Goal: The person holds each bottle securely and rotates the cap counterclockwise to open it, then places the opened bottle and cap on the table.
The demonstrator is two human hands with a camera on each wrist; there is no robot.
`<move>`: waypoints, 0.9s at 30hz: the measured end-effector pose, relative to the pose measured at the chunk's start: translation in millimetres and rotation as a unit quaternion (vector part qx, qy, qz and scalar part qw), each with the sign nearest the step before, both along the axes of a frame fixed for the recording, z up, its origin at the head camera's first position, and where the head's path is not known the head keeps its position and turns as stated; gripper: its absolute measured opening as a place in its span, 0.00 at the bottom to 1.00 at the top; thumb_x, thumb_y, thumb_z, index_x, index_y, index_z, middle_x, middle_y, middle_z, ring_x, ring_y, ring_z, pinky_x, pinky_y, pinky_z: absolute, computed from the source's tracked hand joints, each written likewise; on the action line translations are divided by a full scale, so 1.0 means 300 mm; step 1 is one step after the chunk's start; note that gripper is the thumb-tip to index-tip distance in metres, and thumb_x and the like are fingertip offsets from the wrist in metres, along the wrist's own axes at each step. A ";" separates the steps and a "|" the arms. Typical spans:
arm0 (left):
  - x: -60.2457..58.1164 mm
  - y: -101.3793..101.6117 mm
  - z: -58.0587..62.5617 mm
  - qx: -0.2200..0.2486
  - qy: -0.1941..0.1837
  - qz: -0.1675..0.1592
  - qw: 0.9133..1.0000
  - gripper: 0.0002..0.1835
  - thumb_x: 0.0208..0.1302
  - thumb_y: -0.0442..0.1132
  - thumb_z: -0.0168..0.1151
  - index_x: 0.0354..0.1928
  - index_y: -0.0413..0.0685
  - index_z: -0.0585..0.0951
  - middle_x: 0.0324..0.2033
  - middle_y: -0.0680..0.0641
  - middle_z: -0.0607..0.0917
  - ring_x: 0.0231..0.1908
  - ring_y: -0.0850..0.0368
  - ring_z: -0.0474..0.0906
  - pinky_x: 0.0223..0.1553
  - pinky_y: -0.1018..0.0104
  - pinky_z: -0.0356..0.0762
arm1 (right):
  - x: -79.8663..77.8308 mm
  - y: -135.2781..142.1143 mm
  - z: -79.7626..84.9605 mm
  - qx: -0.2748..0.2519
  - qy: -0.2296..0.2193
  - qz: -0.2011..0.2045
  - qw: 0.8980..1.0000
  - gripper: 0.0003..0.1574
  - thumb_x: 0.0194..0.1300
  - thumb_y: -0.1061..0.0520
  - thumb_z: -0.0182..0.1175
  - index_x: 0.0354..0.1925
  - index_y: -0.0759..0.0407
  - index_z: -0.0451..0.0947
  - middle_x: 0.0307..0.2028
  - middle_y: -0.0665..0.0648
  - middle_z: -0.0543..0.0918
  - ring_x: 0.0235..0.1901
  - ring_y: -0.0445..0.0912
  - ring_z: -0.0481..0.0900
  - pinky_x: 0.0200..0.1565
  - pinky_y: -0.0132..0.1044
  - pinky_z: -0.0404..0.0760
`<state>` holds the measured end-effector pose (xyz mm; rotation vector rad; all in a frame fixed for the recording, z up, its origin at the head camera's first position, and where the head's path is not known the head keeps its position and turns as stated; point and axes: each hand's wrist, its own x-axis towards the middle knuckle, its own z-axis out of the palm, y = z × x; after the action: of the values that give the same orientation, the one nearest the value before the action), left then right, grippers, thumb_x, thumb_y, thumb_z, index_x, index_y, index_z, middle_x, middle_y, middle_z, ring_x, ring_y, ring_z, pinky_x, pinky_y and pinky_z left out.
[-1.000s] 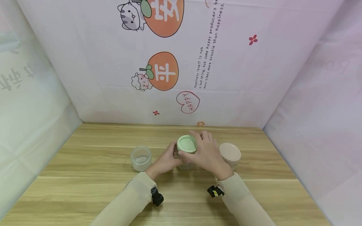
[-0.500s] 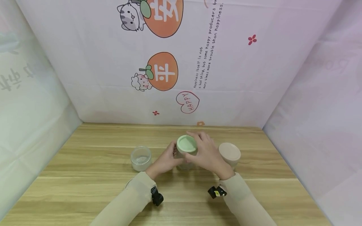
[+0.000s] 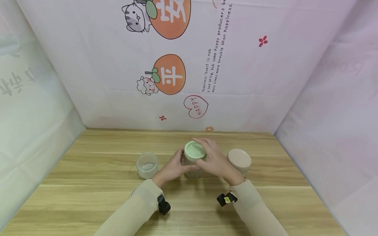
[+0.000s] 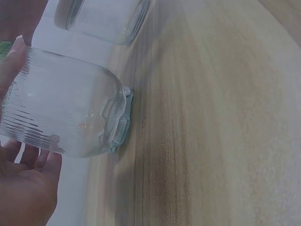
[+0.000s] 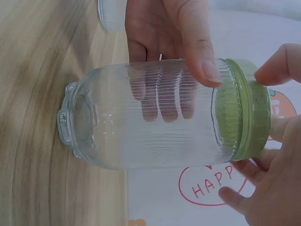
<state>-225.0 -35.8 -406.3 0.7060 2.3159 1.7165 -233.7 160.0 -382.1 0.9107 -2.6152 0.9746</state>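
A clear ribbed glass jar [image 5: 160,150] with a green lid [image 3: 195,150] stands upright on the table, between both hands. My left hand [image 3: 172,167] grips the jar's side, with its fingers wrapped behind the glass and its thumb near the lid, as the right wrist view shows. Around the lid's edge my right hand [image 3: 216,161] curls its thumb and fingers. In the right wrist view the lid sits on the jar's mouth, and nothing shows inside the jar.
An open low glass jar [image 3: 147,166] stands to the left. To the right, partly behind the right hand, is a jar with a beige lid [image 3: 239,158]. A pale round rim [image 3: 134,190] peeks out beside the left sleeve. Printed cloth [image 3: 236,108] walls the wooden table's back and sides.
My right hand has turned anticlockwise about the lid, seen from above: its fingertips moved left along the far edge and its thumb moved right. The left hand and jar stay put.
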 end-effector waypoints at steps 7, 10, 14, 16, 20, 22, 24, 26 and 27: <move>-0.032 0.006 -0.051 0.012 -0.004 0.012 1.000 0.45 0.49 0.52 0.70 0.65 0.49 0.56 0.58 0.48 0.64 0.61 0.49 0.58 0.60 0.47 0.55 | -0.013 0.008 0.000 -0.020 -0.019 0.038 0.999 0.49 0.48 0.56 0.58 0.68 0.40 0.53 0.67 0.48 0.54 0.65 0.51 0.53 0.57 0.61 0.56; -0.052 0.008 -0.084 0.007 0.000 0.014 1.000 0.46 0.47 0.55 0.69 0.65 0.52 0.55 0.59 0.51 0.64 0.61 0.52 0.58 0.61 0.49 0.55 | -0.015 0.006 0.001 -0.011 -0.014 0.041 0.999 0.50 0.47 0.56 0.58 0.68 0.42 0.53 0.68 0.48 0.51 0.66 0.52 0.49 0.59 0.62 0.51; -0.064 0.007 -0.101 0.001 0.005 0.011 1.000 0.47 0.47 0.57 0.69 0.66 0.54 0.55 0.59 0.52 0.63 0.61 0.54 0.58 0.61 0.52 0.56 | -0.011 0.002 0.001 -0.001 -0.008 0.035 0.999 0.49 0.49 0.52 0.59 0.68 0.41 0.53 0.69 0.48 0.48 0.66 0.53 0.48 0.57 0.63 0.54; -0.066 0.005 -0.102 -0.001 0.006 0.009 1.000 0.47 0.48 0.57 0.68 0.66 0.54 0.54 0.60 0.52 0.63 0.61 0.55 0.58 0.61 0.53 0.56 | -0.008 -0.001 0.001 0.007 -0.002 0.026 1.000 0.48 0.51 0.47 0.60 0.68 0.40 0.52 0.69 0.48 0.47 0.65 0.54 0.48 0.56 0.63 0.57; -0.068 0.001 -0.103 0.007 0.008 -0.004 1.000 0.45 0.52 0.54 0.66 0.67 0.52 0.53 0.61 0.49 0.62 0.61 0.53 0.59 0.60 0.52 0.59 | 0.001 -0.011 0.005 0.030 0.018 -0.004 0.999 0.48 0.53 0.35 0.60 0.68 0.39 0.52 0.68 0.49 0.50 0.64 0.53 0.52 0.52 0.61 0.63; -0.069 0.000 -0.105 0.012 0.003 -0.010 1.000 0.45 0.53 0.53 0.66 0.67 0.51 0.52 0.61 0.49 0.61 0.61 0.53 0.59 0.59 0.54 0.61 | 0.004 -0.016 0.007 0.049 0.037 -0.028 0.998 0.51 0.51 0.29 0.58 0.68 0.39 0.52 0.67 0.51 0.54 0.62 0.51 0.55 0.51 0.57 0.66; -0.067 -0.001 -0.103 0.019 -0.002 -0.015 1.000 0.45 0.54 0.51 0.66 0.67 0.50 0.51 0.61 0.47 0.61 0.61 0.52 0.60 0.57 0.54 0.63 | 0.007 -0.020 0.009 0.070 0.063 -0.053 0.994 0.53 0.49 0.24 0.55 0.68 0.41 0.53 0.64 0.53 0.59 0.58 0.50 0.60 0.49 0.53 0.69; -0.059 -0.001 -0.089 0.023 -0.006 -0.019 1.000 0.44 0.55 0.50 0.65 0.67 0.48 0.51 0.61 0.46 0.61 0.61 0.51 0.60 0.57 0.55 0.64 | 0.006 -0.022 0.008 0.085 0.084 -0.075 0.990 0.55 0.47 0.22 0.54 0.67 0.43 0.55 0.61 0.55 0.63 0.56 0.49 0.62 0.48 0.50 0.68; -0.052 -0.002 -0.079 0.024 -0.007 -0.021 0.999 0.44 0.55 0.50 0.65 0.67 0.47 0.50 0.61 0.45 0.60 0.61 0.50 0.60 0.57 0.54 0.64 | 0.007 -0.024 0.010 0.091 0.089 -0.084 0.988 0.56 0.46 0.21 0.53 0.67 0.43 0.55 0.60 0.55 0.64 0.54 0.48 0.63 0.47 0.49 0.68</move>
<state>-240.6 -36.4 -430.1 0.7427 2.2416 1.7595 -231.6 152.7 -379.2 0.7599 -2.6061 0.5929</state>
